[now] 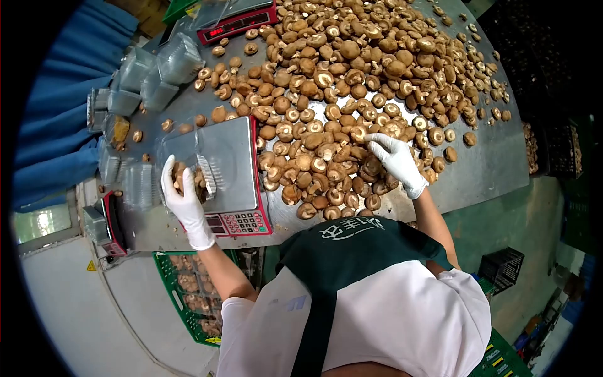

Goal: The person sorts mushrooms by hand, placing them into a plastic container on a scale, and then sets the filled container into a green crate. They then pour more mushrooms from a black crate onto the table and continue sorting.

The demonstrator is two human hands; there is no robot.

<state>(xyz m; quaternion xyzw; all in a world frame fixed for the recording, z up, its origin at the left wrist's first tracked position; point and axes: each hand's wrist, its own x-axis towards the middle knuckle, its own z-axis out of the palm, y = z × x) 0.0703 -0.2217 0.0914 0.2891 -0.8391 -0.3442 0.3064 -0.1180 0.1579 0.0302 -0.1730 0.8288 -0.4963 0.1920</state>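
My left hand (186, 210), in a white glove, is curled round a clear plastic punnet (207, 178) with a few brown mushrooms (181, 174) inside. The punnet is tilted, over the left part of a red-edged digital scale (233, 163). My right hand (400, 164), also gloved in white, reaches over the near pile of shiitake mushrooms (314, 160). Its fingers are stretched out and slightly apart, with the tips at the mushroom caps; no mushroom is visibly held in it.
A large mushroom heap (377, 50) covers the far part of the metal table (496, 160). Stacked clear punnets (141, 72) stand at the left. A second scale (235, 19) is at the back. Below the near edge, a green crate (166, 270) holds filled punnets.
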